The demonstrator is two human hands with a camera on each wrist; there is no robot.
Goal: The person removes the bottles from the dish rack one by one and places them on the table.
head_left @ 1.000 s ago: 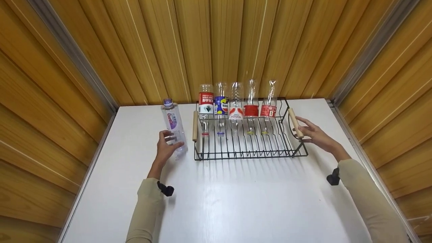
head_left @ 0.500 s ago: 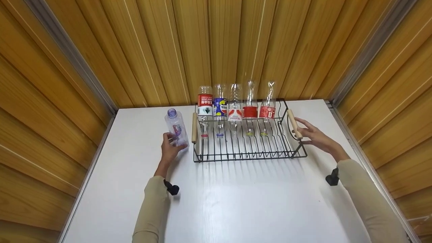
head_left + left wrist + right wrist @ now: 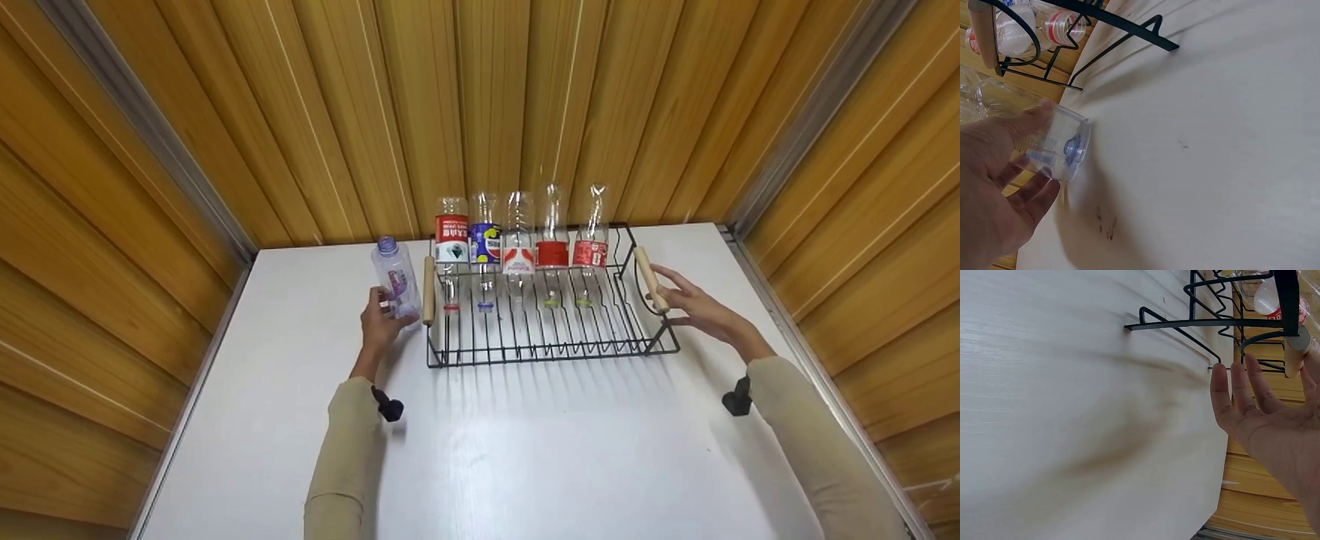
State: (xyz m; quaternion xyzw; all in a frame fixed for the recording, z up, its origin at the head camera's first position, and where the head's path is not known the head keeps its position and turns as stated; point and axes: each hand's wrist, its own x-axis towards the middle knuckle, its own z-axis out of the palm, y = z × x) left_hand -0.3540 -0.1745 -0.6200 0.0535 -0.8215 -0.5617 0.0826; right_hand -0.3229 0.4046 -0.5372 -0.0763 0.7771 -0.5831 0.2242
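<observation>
My left hand point(image 3: 381, 324) grips the lower part of a clear bottle point(image 3: 394, 279) with a purple cap, left of the black wire rack point(image 3: 551, 358). In the left wrist view the thumb and fingers of the left hand point(image 3: 1002, 180) curl round the bottle point(image 3: 1064, 143) near its base. My right hand point(image 3: 701, 311) touches the rack's right wooden handle point(image 3: 651, 280); in the right wrist view several fingers of this hand point(image 3: 1280, 422) are extended beside the handle point(image 3: 1296, 354). Several clear bottles, one with a red-and-white label point(image 3: 452, 238), stand cap-down in the rack.
The rack's left wooden handle point(image 3: 429, 291) lies between the held bottle and the racked ones. A white table point(image 3: 525, 465) carries everything, with wood-patterned walls point(image 3: 487, 97) behind and at both sides.
The held bottle has moved slightly right, closer to the rack, and its cap end first tipped toward the viewer, then back somewhat. My right hand has stayed at the handle.
</observation>
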